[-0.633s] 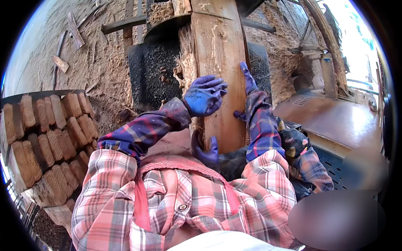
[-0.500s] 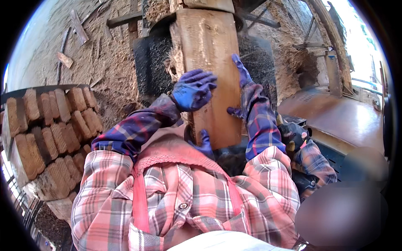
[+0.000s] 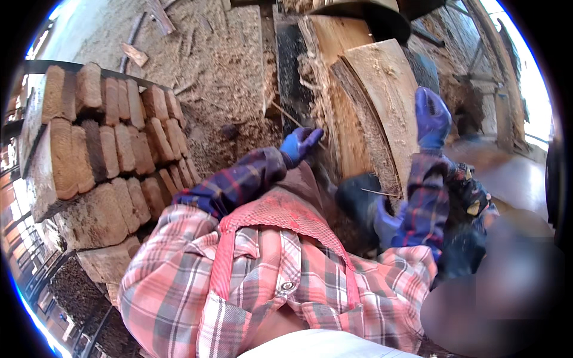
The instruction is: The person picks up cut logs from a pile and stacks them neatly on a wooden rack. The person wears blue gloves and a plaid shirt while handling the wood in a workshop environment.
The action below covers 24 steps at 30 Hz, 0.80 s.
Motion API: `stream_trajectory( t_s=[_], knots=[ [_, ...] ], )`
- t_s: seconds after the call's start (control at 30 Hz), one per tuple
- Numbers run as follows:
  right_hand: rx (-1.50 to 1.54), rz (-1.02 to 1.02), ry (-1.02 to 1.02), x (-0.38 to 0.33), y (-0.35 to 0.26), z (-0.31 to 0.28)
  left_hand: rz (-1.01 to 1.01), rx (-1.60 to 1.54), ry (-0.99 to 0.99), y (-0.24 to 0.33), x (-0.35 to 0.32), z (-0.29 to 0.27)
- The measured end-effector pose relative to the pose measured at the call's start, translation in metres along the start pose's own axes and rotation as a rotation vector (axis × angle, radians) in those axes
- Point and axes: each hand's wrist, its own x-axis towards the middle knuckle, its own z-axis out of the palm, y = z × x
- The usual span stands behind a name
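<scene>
A long pale wooden slab (image 3: 382, 89) with a bark edge stands upright in front of me, leaning against a second cut piece (image 3: 334, 65). My right hand (image 3: 433, 116), in a blue glove, grips the slab's right edge high up. My left hand (image 3: 300, 145), also in a blue glove, curls its fingers against the bark along the slab's left side, lower down. Both plaid sleeves reach forward from my chest.
A stack of rough sawn wood pieces (image 3: 101, 137) fills the left side. Sawdust and scraps cover the ground (image 3: 227, 71) beyond it. Dark machinery (image 3: 364, 15) stands behind the slab. Another person's sleeve (image 3: 471, 197) and blue glove (image 3: 388, 221) are close at lower right.
My left hand has slid off the face of the slab to its left bark edge. My right hand has moved up the right edge, and the slab now leans to the right.
</scene>
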Motion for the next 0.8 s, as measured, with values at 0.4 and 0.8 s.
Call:
stream_trajectory(
  t_s=[0.4, 0.8],
  knots=[
    [0.536, -0.097, -0.296, -0.259, -0.132, -0.019, 0.090, -0.655, 0.177, -0.070, 0.035, 0.109],
    [1.405, 0.822, -0.690, -0.302, -0.019, -0.039, -0.163, 0.297, 0.393, -0.024, -0.350, 0.079]
  ],
)
